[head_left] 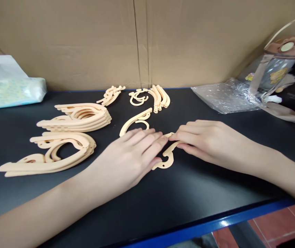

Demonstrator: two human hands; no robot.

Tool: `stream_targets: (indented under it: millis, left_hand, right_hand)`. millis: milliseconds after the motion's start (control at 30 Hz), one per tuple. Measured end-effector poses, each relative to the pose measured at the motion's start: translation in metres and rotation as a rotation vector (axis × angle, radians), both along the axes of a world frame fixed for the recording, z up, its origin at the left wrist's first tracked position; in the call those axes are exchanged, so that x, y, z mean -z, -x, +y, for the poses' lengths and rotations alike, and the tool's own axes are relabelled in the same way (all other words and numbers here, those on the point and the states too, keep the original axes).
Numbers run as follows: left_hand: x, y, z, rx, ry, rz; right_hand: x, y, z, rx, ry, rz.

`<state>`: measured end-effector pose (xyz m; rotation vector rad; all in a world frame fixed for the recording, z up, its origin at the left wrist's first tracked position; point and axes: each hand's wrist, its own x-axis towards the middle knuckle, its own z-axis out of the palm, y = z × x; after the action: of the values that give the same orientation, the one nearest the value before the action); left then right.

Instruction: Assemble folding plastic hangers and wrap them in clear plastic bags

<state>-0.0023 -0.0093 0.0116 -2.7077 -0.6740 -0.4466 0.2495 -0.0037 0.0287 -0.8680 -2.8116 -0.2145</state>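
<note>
A cream plastic folding hanger (pixel 168 161) lies on the black table between my hands, partly covered by them. My left hand (pixel 134 151) presses over its left side, fingers together and thumb against the near edge. On the other side, my right hand (pixel 201 139) pinches the hanger's arm between thumb and fingertips. Just beyond my left fingers rests another hanger piece (pixel 134 120), a curved arm with a hook. Two stacks of folded hangers stand to the left: a farther stack (pixel 95 119) and a nearer stack (pixel 70 158).
Farther back are small piles of loose parts: short pieces (pixel 110 95), hooks (pixel 138 98) and curved arms (pixel 159 98). A tissue pack (pixel 13 86) sits at far left. On the right are a clear plastic bag (pixel 222 96) and a strapped water bottle (pixel 276 70). Cardboard (pixel 85 44) rises behind the table.
</note>
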Motion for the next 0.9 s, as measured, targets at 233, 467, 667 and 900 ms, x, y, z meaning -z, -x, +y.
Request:
stream_targets:
  millis: [233,467,667,900]
  left_hand:
    - [0.0011,0.0007,0.0007,0.008,0.009,0.014]
    - [-0.0012,0.0021,-0.0005,-0.039,-0.006,0.009]
    - [-0.0025,-0.0005,-0.0015,0.017,0.084,-0.034]
    - [0.0007,0.0,-0.0022,0.114,0.052,0.008]
  right_hand:
    - [0.002,0.0023,-0.0041,0.057,-0.191,-0.133]
    - [0.0039,0.0007,-0.0021,0.09,-0.25,-0.174]
    - [0.0022,-0.0019,0.0,0.109,-0.245,-0.169]
    - [0.0007,-0.0021,-0.0016,0.116,-0.222,-0.181]
